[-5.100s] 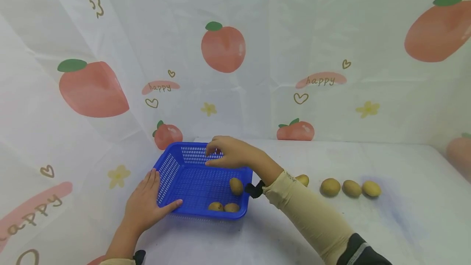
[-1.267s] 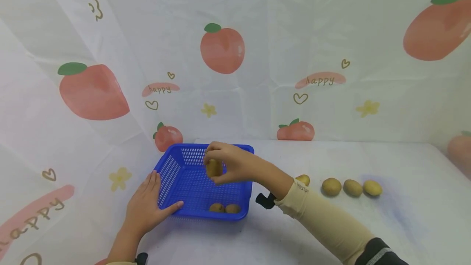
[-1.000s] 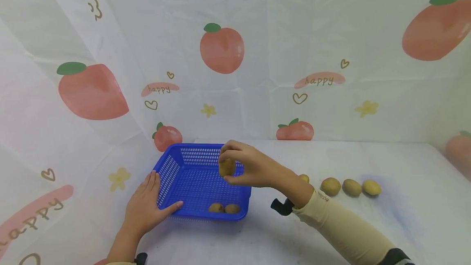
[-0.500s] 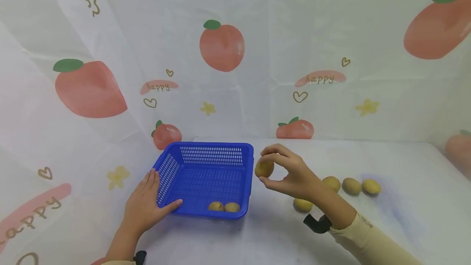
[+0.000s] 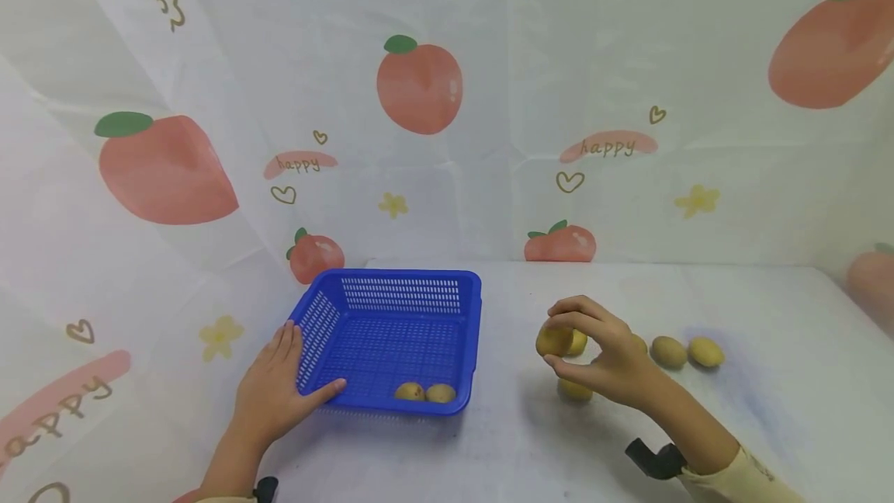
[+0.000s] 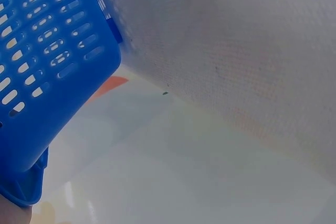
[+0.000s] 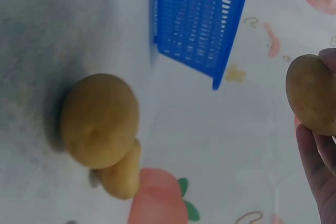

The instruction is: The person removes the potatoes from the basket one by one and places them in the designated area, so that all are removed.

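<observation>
One potato (image 5: 549, 341) is between your right hand's (image 5: 606, 349) thumb and fingers (image 5: 585, 322), pinched at the tips, up off the bench (image 5: 496, 449). It is to the right of the blue basket (image 5: 391, 340), well apart. I can't tell where its long side points. Your left hand (image 5: 272, 388) lies flat-fingered on the basket's left edge, holding nothing. Two small potatoes (image 5: 410, 391) sit inside.

The head view looks forward and down from above the left fingers (image 5: 285, 341) and right fingers (image 5: 585, 322); the wrist views, tilted and low over the counter (image 5: 503, 449), look from behind them. All share the basket (image 5: 391, 352), closest at the left wrist.
</observation>
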{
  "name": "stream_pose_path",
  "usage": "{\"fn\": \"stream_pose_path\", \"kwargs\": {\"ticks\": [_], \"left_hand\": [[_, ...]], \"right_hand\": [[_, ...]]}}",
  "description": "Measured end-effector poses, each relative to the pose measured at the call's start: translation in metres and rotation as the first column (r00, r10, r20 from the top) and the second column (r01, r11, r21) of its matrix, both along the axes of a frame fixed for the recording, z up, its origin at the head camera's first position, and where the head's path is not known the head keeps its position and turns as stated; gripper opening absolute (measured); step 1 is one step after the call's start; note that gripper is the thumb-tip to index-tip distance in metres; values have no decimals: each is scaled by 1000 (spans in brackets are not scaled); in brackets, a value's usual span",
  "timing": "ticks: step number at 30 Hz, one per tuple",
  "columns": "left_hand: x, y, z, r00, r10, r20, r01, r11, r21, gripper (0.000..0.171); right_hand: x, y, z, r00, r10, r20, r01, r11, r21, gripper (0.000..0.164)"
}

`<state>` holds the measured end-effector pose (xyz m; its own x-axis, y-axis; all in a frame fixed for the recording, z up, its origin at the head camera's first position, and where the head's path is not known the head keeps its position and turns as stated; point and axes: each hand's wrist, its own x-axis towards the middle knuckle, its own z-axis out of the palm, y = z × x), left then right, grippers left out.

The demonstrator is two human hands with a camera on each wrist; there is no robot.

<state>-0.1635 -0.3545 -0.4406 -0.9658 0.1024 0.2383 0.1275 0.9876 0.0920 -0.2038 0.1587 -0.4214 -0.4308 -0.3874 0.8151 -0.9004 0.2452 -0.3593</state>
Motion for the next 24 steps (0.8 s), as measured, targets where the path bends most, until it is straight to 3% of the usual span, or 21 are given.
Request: {"fn": "stream_pose_path", "kwargs": {"ticks": [10, 24], "left_hand": [[0, 0, 5, 1000, -1, -1, 1, 1000, -2, 128], [1, 2, 3, 1000, 0, 19, 0, 1000, -12, 128]], "right_hand": [[10, 31, -16, 984, -113, 138, 105, 992, 64, 49], [19, 58, -33, 953, -233, 193, 205, 967, 153, 52]]}}
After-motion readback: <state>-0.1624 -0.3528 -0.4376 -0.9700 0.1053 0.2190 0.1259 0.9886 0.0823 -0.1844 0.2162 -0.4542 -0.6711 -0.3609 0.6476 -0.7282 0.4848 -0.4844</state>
